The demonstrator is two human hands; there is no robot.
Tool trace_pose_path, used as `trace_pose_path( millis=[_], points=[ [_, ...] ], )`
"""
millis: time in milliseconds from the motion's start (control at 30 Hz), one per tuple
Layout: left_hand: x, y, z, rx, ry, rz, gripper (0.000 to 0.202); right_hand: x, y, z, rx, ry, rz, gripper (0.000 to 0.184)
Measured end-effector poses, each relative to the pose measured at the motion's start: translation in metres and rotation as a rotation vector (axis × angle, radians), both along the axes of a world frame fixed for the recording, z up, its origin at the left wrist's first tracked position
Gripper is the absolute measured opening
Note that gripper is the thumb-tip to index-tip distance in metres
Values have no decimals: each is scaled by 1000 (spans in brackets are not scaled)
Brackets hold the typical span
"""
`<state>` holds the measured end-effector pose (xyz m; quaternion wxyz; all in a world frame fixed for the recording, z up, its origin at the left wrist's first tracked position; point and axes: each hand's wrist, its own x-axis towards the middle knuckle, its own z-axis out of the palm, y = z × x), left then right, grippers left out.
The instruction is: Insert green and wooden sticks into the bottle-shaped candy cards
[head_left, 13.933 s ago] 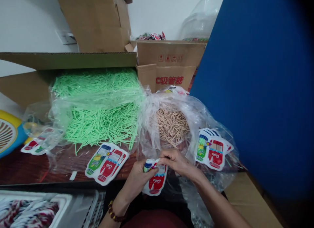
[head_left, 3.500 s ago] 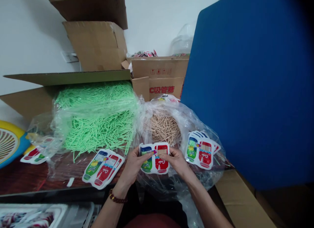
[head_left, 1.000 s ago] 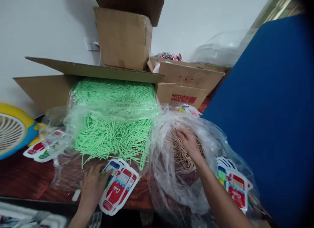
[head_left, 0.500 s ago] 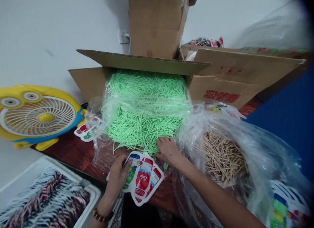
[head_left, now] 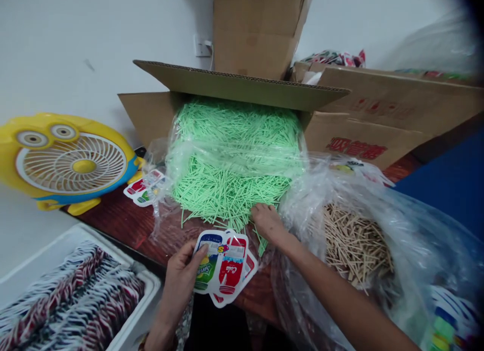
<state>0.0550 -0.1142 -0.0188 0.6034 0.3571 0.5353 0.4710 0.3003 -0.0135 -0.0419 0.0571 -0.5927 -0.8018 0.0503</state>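
My left hand (head_left: 180, 271) holds a small stack of bottle-shaped packets (head_left: 224, 264), printed green and red, thumb on top, just off the table's front edge. My right hand (head_left: 266, 223) is at the near edge of a heap of green sticks (head_left: 230, 174), fingers curled down into the sticks. The heap spills in clear plastic out of an open cardboard box (head_left: 234, 84). To the right of that hand, tan sticks (head_left: 351, 245) lie in a clear plastic bag.
A yellow desk fan (head_left: 68, 162) stands at the left. A white tray (head_left: 151, 285) of red-and-white striped pieces sits at the lower left. More packets (head_left: 145, 187) lie by the fan. Cardboard boxes (head_left: 381, 119) stand behind, and a blue panel (head_left: 449, 184) is at the right.
My right hand left the tan sticks and moved left to the green heap. My left hand raised the packet stack off the table. The view swung left.
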Motion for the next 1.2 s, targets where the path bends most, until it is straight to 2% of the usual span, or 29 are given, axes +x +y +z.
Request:
trace_pose_path(
  millis=[167, 300, 467, 533, 633, 733, 833, 933, 1033, 1200],
  points=[
    [8, -8, 3, -64, -107, 34, 26, 14, 8, 0, -77, 269, -64, 19],
    [14, -14, 7, -87, -137, 70, 28, 19, 15, 6, -86, 559, -160, 25],
    [15, -19, 1, -94, -162, 59, 27, 13, 12, 14, -74, 867, -204, 32],
    [15, -19, -3, -89, -168, 46, 25, 2, -1, 10, -68, 1025, -212, 30],
    [16, -19, -8, -69, -156, 42, 24, -17, -25, -9, -93, 1260, -206, 21],
    [15, -19, -11, -42, -145, 45, 24, -29, -40, -28, -168, 1281, -194, 14],
    [13, -20, -11, -38, -164, 48, 24, -32, -42, -34, -218, 1335, -223, 18],
    [11, -21, -10, -55, -178, 37, 24, -30, -38, -27, -243, 1434, -270, 22],
    [14, -20, -11, -71, -166, -40, 24, -27, -33, -14, -300, 1541, -322, 29],
    [27, -18, -12, -79, -153, -133, 24, -28, -39, 18, -384, 1866, -360, 34]
  ],
)
